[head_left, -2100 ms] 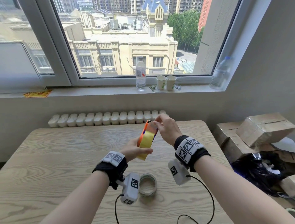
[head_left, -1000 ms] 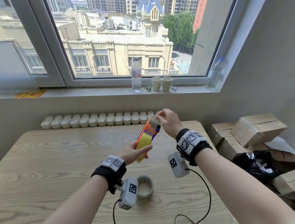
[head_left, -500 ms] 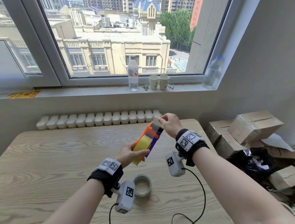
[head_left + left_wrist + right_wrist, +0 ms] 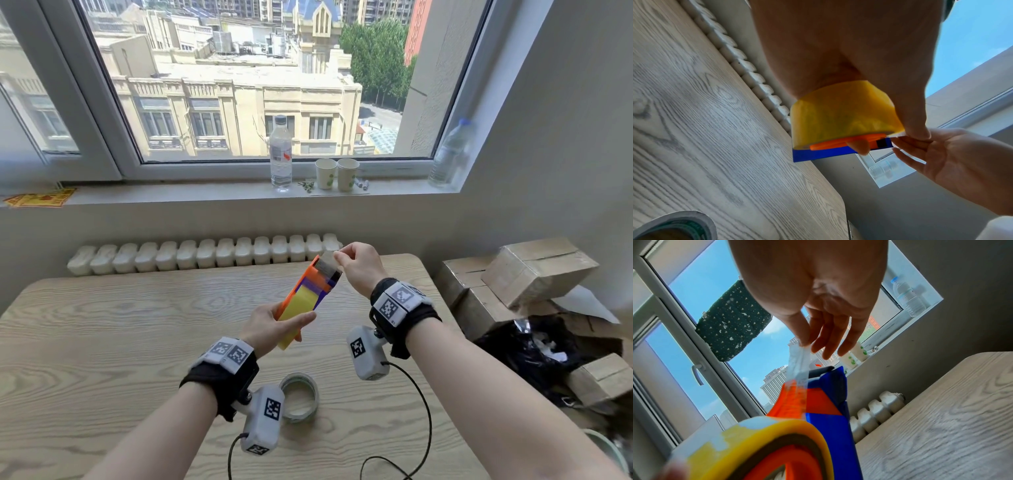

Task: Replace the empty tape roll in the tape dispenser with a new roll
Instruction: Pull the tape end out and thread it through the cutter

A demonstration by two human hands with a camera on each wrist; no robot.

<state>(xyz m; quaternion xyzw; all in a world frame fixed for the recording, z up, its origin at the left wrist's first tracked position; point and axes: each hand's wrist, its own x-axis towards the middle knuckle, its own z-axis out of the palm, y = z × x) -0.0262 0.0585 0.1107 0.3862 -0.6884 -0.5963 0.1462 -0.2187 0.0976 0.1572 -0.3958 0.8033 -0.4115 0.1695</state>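
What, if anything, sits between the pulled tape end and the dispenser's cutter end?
Nothing visible. The right hand pinches the tape end just beyond the dispenser tip, while the left hand holds the yellow roll.

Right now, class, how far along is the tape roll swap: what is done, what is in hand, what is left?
Done: the yellow roll already sits in the orange and blue dispenser, and a used roll lies on the table. In hand: the left hand grips the dispenser and roll, while the right hand pinches the free tape end past the dispenser's tip. Left: probably seating that end at the cutter.
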